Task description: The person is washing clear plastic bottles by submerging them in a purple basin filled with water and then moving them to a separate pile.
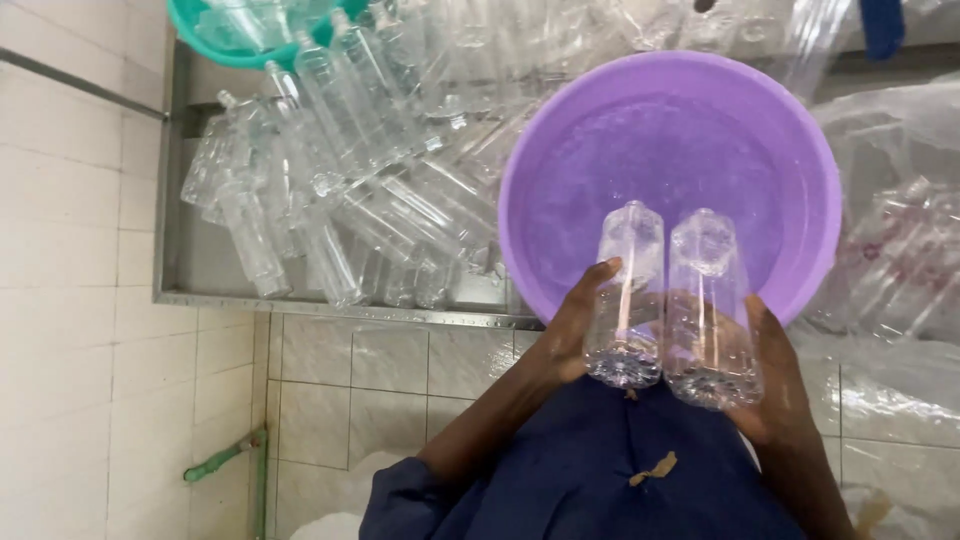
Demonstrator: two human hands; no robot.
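My left hand (572,330) grips a clear plastic bottle (626,300), its neck pointing away from me over the purple basin (560,170). Beside it, my right hand (775,375) holds a second clear plastic bottle (708,310) the same way. The two bottles sit side by side, almost touching, above the near rim of the basin. The basin holds water. Both bottoms face me.
A pile of several clear bottles (330,190) lies in a steel sink tray (200,296) to the left. A teal basin (215,45) with more bottles sits at the top left. Plastic bags of bottles (900,250) are at right. White tiled wall and a green pipe (225,458) lie below.
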